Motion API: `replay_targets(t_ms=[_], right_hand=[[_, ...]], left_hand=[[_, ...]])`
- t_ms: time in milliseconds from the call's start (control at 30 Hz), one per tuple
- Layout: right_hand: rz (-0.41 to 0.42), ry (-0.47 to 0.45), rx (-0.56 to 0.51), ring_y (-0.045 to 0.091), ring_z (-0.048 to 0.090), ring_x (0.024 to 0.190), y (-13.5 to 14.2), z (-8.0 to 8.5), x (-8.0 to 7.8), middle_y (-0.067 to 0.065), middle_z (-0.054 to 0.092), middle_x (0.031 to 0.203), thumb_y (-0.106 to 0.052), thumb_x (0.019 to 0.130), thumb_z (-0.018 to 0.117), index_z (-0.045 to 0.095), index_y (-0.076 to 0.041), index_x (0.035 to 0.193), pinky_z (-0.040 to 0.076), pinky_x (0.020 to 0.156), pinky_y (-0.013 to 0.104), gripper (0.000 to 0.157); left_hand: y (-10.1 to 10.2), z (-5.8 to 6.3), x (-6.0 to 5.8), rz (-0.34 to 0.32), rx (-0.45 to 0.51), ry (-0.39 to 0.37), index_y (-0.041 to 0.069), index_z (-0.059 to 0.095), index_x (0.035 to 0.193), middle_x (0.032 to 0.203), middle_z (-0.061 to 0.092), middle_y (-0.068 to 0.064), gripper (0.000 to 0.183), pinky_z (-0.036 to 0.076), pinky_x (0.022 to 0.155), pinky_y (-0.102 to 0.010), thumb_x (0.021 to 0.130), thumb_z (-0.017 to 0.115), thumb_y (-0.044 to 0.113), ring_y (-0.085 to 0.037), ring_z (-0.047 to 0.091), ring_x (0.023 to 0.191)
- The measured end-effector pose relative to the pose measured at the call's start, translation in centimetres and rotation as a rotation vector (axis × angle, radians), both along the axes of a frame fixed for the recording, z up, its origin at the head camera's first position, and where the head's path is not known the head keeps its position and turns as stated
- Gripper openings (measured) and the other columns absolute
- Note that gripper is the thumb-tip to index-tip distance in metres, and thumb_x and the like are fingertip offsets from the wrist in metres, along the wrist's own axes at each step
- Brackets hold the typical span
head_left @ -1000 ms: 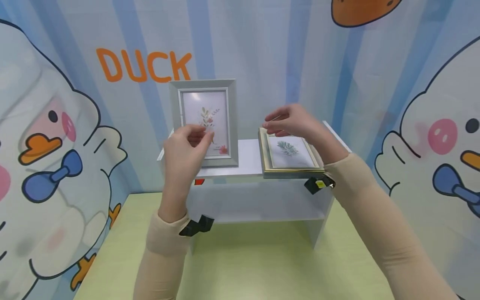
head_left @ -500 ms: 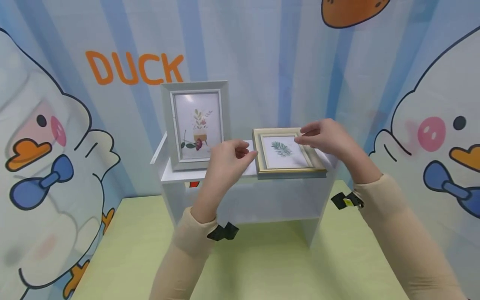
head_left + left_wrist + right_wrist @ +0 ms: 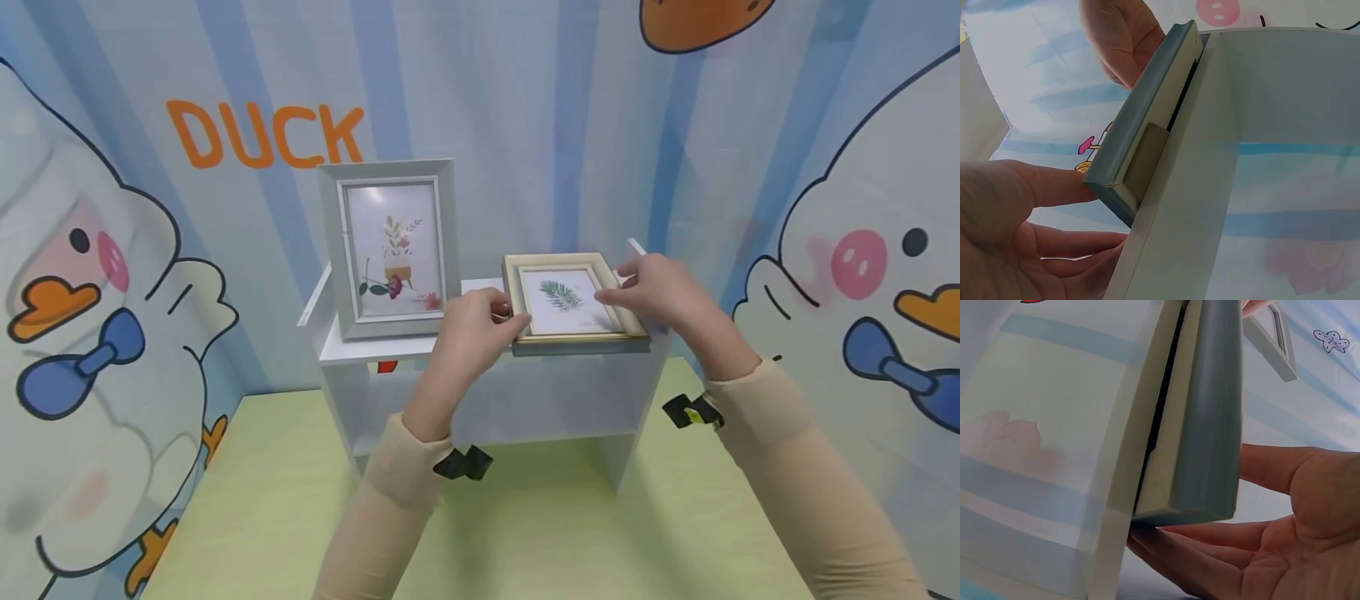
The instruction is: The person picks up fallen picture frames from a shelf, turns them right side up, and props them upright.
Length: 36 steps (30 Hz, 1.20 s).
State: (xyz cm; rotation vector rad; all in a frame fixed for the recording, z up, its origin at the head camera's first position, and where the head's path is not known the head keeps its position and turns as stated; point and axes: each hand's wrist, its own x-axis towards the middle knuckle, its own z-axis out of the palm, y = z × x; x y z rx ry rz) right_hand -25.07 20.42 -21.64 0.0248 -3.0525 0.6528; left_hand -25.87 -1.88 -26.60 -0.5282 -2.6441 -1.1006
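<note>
Table [image 3: 540, 542]: pale yellow-green; white shelf [image 3: 624, 467] stands on it. Shelf has upper board [image 3: 332, 343], lower board [image 3: 525, 408] and side walls rising above the upper. On upper board: grey frame [image 3: 390, 248], upright, left; gold frame [image 3: 562, 302], face up, right. Frames apart, the gold one near front edge.

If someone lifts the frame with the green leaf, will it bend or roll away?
The leaf frame probably won't bend, because its thick border looks stiff. It likely won't roll: it's flat-backed, with square corners, lying face up on the white shelf. Its smooth sides might feel slippery.
</note>
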Motion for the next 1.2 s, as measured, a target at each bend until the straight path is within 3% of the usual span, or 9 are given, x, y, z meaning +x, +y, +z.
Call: replay_targets(t_ms=[167, 367, 467, 933, 1200], right_hand=[[-0.005, -0.018, 0.013, 0.036, 0.049, 0.109, -0.1, 0.0, -0.3, 0.024, 0.047, 0.124, -0.039, 0.083, 0.056, 0.041, 0.004, 0.128, 0.046, 0.081, 0.048, 0.064], [0.007, -0.03, -0.019, 0.029, 0.054, 0.097, -0.1, 0.2, -0.6, 0.023, 0.046, 0.126, -0.034, 0.084, 0.056, 0.043, 0.005, 0.127, 0.046, 0.08, 0.045, 0.059], [0.008, -0.032, -0.008, 0.031, 0.053, 0.102, -0.2, 0.3, -0.7, 0.024, 0.045, 0.127, -0.033, 0.084, 0.057, 0.041, 0.006, 0.128, 0.045, 0.083, 0.047, 0.06], [0.037, -0.031, 0.018, 0.036, 0.049, 0.107, -0.6, 0.0, -0.8, 0.026, 0.045, 0.126, -0.025, 0.084, 0.056, 0.043, 0.009, 0.125, 0.044, 0.084, 0.048, 0.055], [0.037, -0.021, 0.06, 0.026, 0.053, 0.079, -0.6, 0.1, -1.1, 0.029, 0.047, 0.122, -0.022, 0.085, 0.055, 0.044, 0.011, 0.123, 0.045, 0.067, 0.038, 0.052]], left_hand=[[0.0, 0.3, 0.0, 0.01, -0.001, -0.019, 0.01, 0.064, 0.094, 0.087, 0.065, -0.002, 0.029, 0.051, 0.062, -0.026, 0.079, 0.063, 0.035, -0.011, 0.06, 0.078], [-0.1, 0.5, 0.2, 0.029, 0.015, -0.061, 0.009, 0.062, 0.104, 0.093, 0.065, -0.004, 0.036, 0.052, 0.064, -0.028, 0.077, 0.066, 0.033, -0.013, 0.06, 0.081], [-0.1, 0.5, 0.3, 0.034, 0.027, -0.067, 0.009, 0.06, 0.11, 0.094, 0.065, -0.004, 0.04, 0.052, 0.065, -0.028, 0.077, 0.066, 0.032, -0.013, 0.06, 0.082], [0.2, -0.1, 0.4, 0.063, 0.138, -0.032, 0.007, 0.061, 0.109, 0.09, 0.064, -0.002, 0.037, 0.052, 0.069, -0.028, 0.076, 0.065, 0.023, -0.012, 0.06, 0.08], [0.4, 0.2, 0.7, 0.071, 0.088, -0.065, 0.007, 0.058, 0.113, 0.093, 0.063, -0.003, 0.043, 0.052, 0.066, -0.026, 0.076, 0.067, 0.027, -0.012, 0.06, 0.082]])
